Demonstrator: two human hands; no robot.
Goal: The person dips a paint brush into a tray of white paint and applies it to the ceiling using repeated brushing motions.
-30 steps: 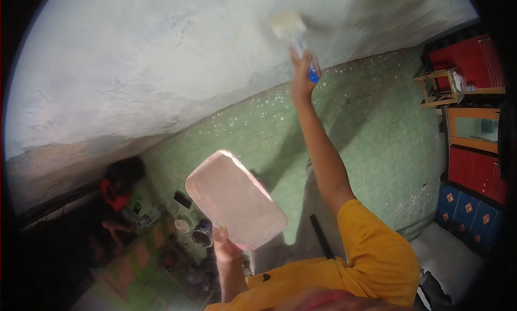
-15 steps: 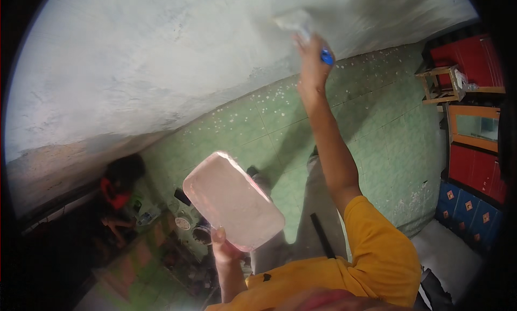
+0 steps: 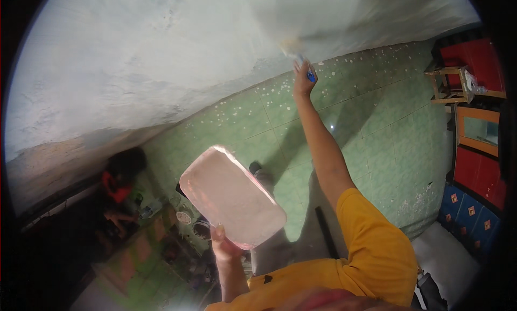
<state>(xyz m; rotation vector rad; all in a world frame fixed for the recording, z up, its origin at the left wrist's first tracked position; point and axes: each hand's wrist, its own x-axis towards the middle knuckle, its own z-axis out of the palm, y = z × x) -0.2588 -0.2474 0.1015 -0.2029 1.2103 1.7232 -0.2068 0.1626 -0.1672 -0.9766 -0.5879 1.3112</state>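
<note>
My right hand [image 3: 305, 80] reaches out to the wall, closed round the blue handle of a paintbrush [image 3: 293, 50]. The pale bristles, blurred, lie at the lower part of the whitish, patchy wall [image 3: 161, 58]. My left hand [image 3: 225, 244] grips the near edge of a pale pink rectangular tub [image 3: 231, 195], thumb over the rim. A whitish layer fills the tub's inside, its far right rim smeared with white. The fingers under the tub are hidden.
White spots dot the green tiled floor [image 3: 350, 128] along the wall. Far left, another person in red [image 3: 116, 187] sits low beside small containers [image 3: 184, 218]. At right stand a wooden stool [image 3: 449, 85] and red and blue cabinets [image 3: 476, 176].
My right hand has drawn the paintbrush down the wall, toward the floor and slightly left. The tub in my left hand has barely shifted.
</note>
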